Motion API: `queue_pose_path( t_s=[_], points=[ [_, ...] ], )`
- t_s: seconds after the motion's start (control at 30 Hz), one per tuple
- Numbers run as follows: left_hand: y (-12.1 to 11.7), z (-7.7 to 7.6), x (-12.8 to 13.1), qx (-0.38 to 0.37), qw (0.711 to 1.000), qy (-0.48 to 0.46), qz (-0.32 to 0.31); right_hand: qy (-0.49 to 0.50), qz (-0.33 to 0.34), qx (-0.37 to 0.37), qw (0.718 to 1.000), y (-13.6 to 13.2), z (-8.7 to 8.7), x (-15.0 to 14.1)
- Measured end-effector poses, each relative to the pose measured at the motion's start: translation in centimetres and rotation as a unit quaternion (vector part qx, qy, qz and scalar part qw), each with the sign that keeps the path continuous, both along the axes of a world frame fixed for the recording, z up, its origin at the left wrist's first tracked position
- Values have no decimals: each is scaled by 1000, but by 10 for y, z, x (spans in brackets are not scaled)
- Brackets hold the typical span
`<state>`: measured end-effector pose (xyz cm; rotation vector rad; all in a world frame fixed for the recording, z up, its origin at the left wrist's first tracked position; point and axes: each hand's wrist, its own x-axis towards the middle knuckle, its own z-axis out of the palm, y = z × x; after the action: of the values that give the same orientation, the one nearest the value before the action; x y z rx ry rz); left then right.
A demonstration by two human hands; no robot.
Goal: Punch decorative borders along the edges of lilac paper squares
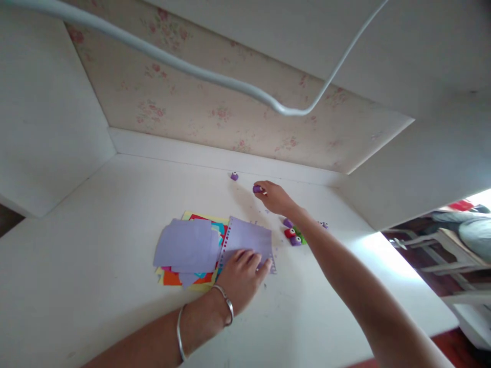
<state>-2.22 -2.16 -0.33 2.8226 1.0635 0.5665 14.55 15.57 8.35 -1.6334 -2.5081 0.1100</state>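
My left hand (245,273) lies with its fingers spread on a light purple sheet of paper (249,232), pressing it to the white table. Small punched holes run along the left edge of that sheet, and its right edge looks cut too. A small purple craft punch (257,189) is pinched in my right hand (274,197), above the table beyond the sheet. Left of it, near the back edge, sits another purple punch (234,176). Several more punches, a red one (290,233) among them, are grouped beside my right forearm, which partly covers them.
A stack of coloured papers (184,248), purple on top, lies left of the sheet. Tiny paper bits are scattered around the sheet. White panels and a flowered wall (222,110) enclose the table. A white cable (192,66) hangs across the upper view. Furniture (448,250) stands at the right.
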Motion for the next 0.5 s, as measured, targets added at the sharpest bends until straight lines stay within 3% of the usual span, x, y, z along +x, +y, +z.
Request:
queue_pose_path(
  t_s=[0.03, 0.1, 0.27, 0.37, 0.5],
  points=[
    [0, -2, 0, 9, 1000, -4, 0, 26, -12, 6, 1000, -18, 0, 14],
    [-1, -5, 1, 39, 999, -6, 6, 190, -61, -15, 980, -58, -7, 41],
    [-4, -1, 0, 129, 991, 4, 26, 440, -119, -34, 890, -138, -46, 86],
    [-6, 11, -4, 140, 989, 4, 38, 479, -117, -24, 870, -157, -64, 93],
    [-10, 25, -8, 133, 989, 2, 62, 507, -132, -38, 851, -153, -73, 88]
  ],
)
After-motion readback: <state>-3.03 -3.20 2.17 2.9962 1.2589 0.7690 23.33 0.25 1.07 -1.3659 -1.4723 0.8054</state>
